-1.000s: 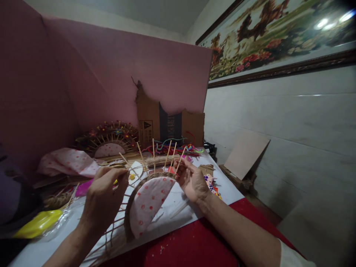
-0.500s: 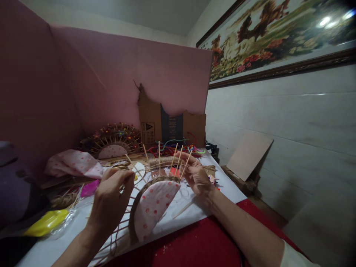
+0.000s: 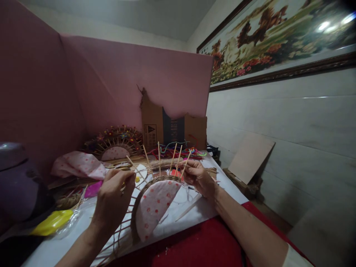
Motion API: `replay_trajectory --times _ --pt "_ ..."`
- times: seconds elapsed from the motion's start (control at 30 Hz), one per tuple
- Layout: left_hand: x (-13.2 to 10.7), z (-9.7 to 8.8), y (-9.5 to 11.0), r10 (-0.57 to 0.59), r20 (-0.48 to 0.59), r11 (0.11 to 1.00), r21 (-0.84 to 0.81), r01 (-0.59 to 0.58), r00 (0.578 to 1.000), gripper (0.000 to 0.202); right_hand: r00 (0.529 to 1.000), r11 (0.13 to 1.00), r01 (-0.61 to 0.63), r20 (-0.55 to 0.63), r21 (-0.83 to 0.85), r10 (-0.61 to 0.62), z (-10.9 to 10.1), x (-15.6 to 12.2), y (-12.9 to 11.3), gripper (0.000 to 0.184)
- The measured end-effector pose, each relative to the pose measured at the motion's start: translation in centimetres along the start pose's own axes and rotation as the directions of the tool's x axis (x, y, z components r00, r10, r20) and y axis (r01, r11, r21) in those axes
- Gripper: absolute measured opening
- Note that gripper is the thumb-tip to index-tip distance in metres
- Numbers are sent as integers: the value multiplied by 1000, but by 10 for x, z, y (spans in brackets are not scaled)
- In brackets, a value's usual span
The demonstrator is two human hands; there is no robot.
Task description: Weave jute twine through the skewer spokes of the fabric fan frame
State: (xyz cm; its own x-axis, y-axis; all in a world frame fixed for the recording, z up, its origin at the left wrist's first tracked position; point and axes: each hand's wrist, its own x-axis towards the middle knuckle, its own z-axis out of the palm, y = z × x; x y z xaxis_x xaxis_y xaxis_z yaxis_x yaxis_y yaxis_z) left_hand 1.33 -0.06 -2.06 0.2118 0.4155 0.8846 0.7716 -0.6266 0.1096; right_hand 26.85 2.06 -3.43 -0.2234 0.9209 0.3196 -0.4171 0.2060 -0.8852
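Note:
A half-round craft piece (image 3: 154, 207) covered in pink dotted cloth stands tilted on the white table top (image 3: 194, 207), with several thin wooden sticks (image 3: 172, 159) fanning out of its woven rim. My left hand (image 3: 112, 202) grips the sticks on the piece's left side, fingers pinched. My right hand (image 3: 198, 178) pinches a stick at the right end of the rim. A loose stick (image 3: 189, 212) lies on the table below my right wrist.
A finished fan piece with coloured beads (image 3: 115, 142) leans at the back. Pink dotted cloth (image 3: 79, 165), a yellow bag (image 3: 52, 222), coloured pipe cleaners (image 3: 178, 152) and a torn cardboard box (image 3: 172, 128) crowd the table. Red cloth (image 3: 200, 244) covers the near edge.
My head has shifted a little, so everything sits slightly lower and to the right. My right hand has moved along the rim's right end; my left hand keeps its hold.

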Motion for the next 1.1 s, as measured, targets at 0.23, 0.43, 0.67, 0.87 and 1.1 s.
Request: replay_trajectory --times 0.23,0.43,0.67,0.87,1.1 --pt "0 0 1 0 8 1000 -19 1 1000 9 996 999 44 -75 7 -43 -1 -2 1 14" --pt "0 1 2 -11 6 1000 -28 12 1000 10 998 997 38 -60 63 -34 -4 -2 -3 6" --pt "0 0 2 -17 -16 1000 -8 17 1000 11 991 995 92 -97 -35 -95 0 -4 -9 18" --pt "-2 2 1 14 -14 999 -31 -14 1000 9 990 972 74 -105 -223 -99 0 -3 -8 24" --pt "-3 3 2 27 -21 998 -49 -28 999 8 994 977 45 -91 -207 -65 7 -4 -6 22"
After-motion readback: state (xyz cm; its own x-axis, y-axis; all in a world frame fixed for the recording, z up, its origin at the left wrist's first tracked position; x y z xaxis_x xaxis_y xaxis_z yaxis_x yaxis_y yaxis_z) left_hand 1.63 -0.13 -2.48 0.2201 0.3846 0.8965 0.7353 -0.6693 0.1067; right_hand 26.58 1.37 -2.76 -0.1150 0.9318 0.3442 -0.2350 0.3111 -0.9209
